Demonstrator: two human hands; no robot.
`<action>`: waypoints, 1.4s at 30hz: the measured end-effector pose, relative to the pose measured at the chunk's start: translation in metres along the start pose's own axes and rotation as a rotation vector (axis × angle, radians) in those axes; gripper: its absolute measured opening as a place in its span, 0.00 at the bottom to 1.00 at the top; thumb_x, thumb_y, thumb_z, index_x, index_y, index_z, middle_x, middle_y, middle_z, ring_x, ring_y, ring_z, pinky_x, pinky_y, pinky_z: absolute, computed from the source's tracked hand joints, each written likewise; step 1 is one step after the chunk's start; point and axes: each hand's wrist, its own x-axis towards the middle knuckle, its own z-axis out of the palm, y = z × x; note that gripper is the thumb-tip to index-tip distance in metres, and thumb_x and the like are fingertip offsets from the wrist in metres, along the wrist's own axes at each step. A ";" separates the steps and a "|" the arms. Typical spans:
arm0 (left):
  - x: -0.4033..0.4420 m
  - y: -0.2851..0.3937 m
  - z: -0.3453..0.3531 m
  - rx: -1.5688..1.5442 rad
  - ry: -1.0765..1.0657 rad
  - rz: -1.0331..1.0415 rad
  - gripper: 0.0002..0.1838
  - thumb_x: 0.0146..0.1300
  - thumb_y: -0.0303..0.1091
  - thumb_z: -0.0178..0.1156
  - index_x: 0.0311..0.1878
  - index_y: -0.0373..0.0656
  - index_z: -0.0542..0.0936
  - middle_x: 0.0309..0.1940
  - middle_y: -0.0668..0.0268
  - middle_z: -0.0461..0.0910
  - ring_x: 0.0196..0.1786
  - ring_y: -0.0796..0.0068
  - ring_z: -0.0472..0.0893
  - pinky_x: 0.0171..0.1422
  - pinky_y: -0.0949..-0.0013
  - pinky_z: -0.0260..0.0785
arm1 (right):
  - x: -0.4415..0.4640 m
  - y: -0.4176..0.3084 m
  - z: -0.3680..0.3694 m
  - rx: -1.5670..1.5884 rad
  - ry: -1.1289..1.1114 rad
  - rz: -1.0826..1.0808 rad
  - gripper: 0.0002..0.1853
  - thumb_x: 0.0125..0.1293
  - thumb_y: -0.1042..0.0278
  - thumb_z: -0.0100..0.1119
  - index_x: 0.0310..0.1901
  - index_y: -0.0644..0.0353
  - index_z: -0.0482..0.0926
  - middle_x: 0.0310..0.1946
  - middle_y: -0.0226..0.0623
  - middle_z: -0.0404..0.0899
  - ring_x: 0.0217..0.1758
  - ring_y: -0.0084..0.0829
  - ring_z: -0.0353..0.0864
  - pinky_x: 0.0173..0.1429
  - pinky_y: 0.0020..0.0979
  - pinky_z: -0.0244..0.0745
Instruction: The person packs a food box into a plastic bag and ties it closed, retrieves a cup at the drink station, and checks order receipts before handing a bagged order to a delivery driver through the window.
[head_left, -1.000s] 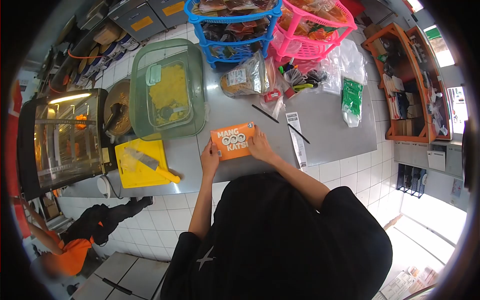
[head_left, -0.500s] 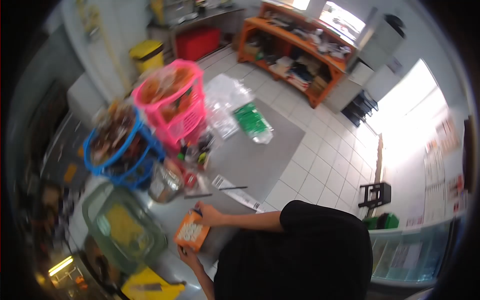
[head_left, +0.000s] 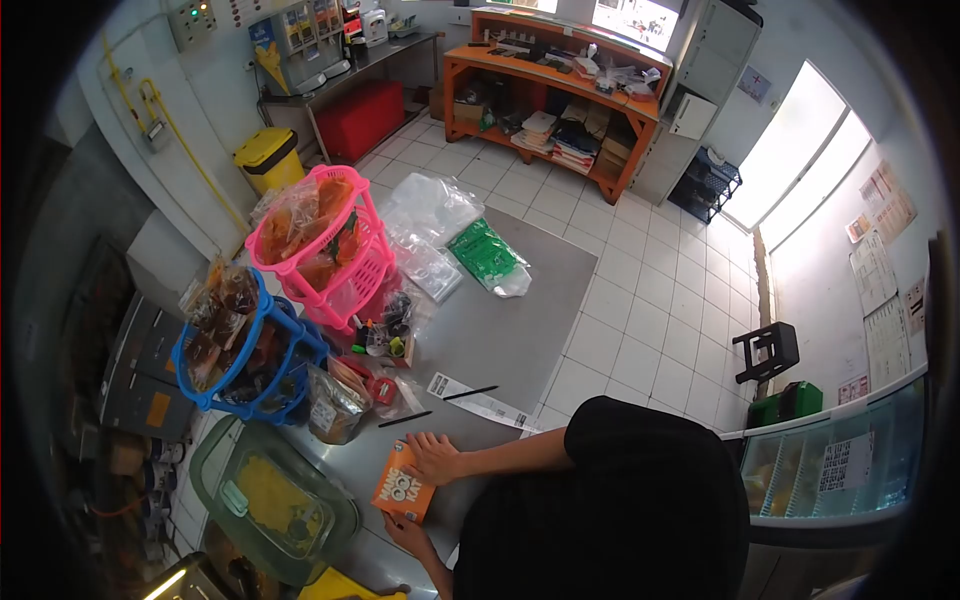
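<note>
An orange carton box point(head_left: 396, 484) with white lettering lies on the grey metal table, between my two hands. My right hand point(head_left: 433, 460) rests over its upper corner, fingers stretched out and spread on the cardboard. At the lower edge, my left hand point(head_left: 408, 535) grips the box, with its fingers partly hidden. Left of the box is a green-grey plastic tub point(head_left: 345, 520) with yellow contents under its clear cover. Above the box, two thin black sticks point(head_left: 405, 419) and a printed white paper strip point(head_left: 487, 407) lie on the table.
A blue basket point(head_left: 262, 330) and a pink basket point(head_left: 375, 255) hold bagged goods. Beside them are a filled clear pouch point(head_left: 335, 405), plastic bags point(head_left: 425, 210) and a green packet point(head_left: 487, 255). Something yellow point(head_left: 345, 585) lies at the bottom. An orange shelf point(head_left: 552, 95) stands behind.
The view has shifted and become sharper. My right hand, earlier curled at the box's upper edge by something dark, now lies spread on the box. My left hand stays at the lower edge.
</note>
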 end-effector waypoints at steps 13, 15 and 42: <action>0.051 0.067 -0.012 0.744 -0.472 0.748 0.58 0.40 0.66 0.74 0.67 0.38 0.60 0.68 0.39 0.58 0.70 0.38 0.58 0.71 0.33 0.48 | 0.063 0.016 -0.028 -0.469 -0.322 -1.090 0.54 0.30 0.41 0.80 0.59 0.63 0.66 0.64 0.56 0.63 0.70 0.54 0.60 0.74 0.62 0.46; 0.053 0.059 -0.009 0.719 -0.441 0.760 0.57 0.41 0.63 0.75 0.66 0.38 0.60 0.66 0.40 0.59 0.68 0.38 0.60 0.71 0.36 0.50 | 0.058 0.025 -0.014 -0.405 -0.161 -1.130 0.53 0.32 0.42 0.79 0.58 0.63 0.65 0.60 0.54 0.65 0.67 0.52 0.63 0.71 0.60 0.51; 0.038 0.078 -0.018 0.533 -0.528 0.826 0.42 0.49 0.59 0.72 0.62 0.44 0.70 0.71 0.43 0.56 0.73 0.41 0.58 0.74 0.39 0.48 | 0.027 0.025 -0.053 -0.472 -0.376 -1.037 0.38 0.50 0.42 0.73 0.63 0.43 0.76 0.72 0.55 0.56 0.73 0.54 0.57 0.75 0.54 0.49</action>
